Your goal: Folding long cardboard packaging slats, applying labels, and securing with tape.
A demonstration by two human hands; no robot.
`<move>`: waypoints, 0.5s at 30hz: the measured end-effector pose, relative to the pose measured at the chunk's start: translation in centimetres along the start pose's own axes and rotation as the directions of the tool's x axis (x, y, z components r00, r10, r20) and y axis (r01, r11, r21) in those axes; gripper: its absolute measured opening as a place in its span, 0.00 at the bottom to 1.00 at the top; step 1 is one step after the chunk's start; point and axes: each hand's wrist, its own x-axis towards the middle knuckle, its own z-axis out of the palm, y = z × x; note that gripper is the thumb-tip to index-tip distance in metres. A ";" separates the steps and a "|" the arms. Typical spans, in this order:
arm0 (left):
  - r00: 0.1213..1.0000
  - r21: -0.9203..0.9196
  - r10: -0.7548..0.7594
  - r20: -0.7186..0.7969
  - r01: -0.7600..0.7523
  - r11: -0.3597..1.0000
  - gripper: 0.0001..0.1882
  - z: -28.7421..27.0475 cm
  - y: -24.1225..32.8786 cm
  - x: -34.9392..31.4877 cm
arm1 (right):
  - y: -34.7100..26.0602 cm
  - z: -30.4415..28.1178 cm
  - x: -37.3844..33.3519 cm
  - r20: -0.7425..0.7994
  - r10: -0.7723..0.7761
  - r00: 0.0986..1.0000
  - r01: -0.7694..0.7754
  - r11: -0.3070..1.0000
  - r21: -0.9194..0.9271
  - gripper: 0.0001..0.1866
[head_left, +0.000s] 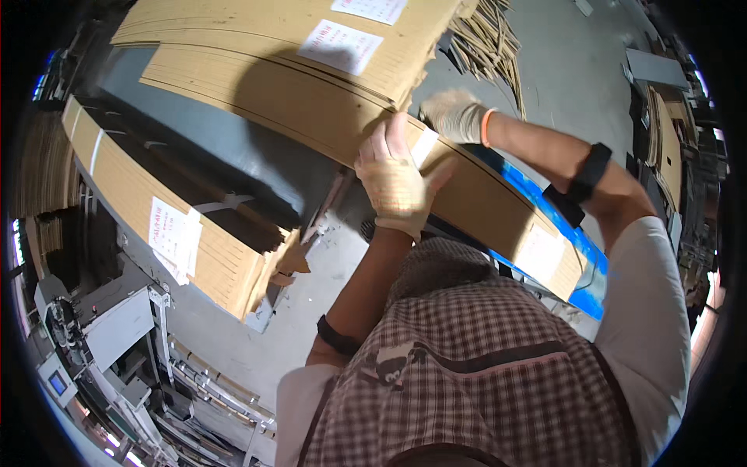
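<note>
A long bundle of brown cardboard strips (486, 187) runs slantwise in front of me, bound by a white strap (424, 148). My left hand (393, 187), in a pale fingerless glove, grips its upper edge near the strap; the thumb stands apart on the cardboard. Just beyond that edge is my right hand (454, 117), in a pale work glove with an orange cuff. Motion smears its fingers, so what it holds cannot be made out. A white paper label (541, 251) is on the bundle's near end.
Wide cardboard stacks (257, 74) with paper labels lie ahead. Another strapped cardboard bundle (214, 261) lies on the left. A blue metal support (587, 288) shows under the near bundle. Loose cardboard strips (490, 54) are piled at the far side. Grey machinery (120, 331) stands at lower left.
</note>
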 end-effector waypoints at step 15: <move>0.750 -0.689 -0.622 0.226 0.574 0.442 0.37 -1.1 -5.6 -8.5 | 1.4 -1.0 -1.3 0.158 -0.171 0.973 0.035 0.778 0.628 0.24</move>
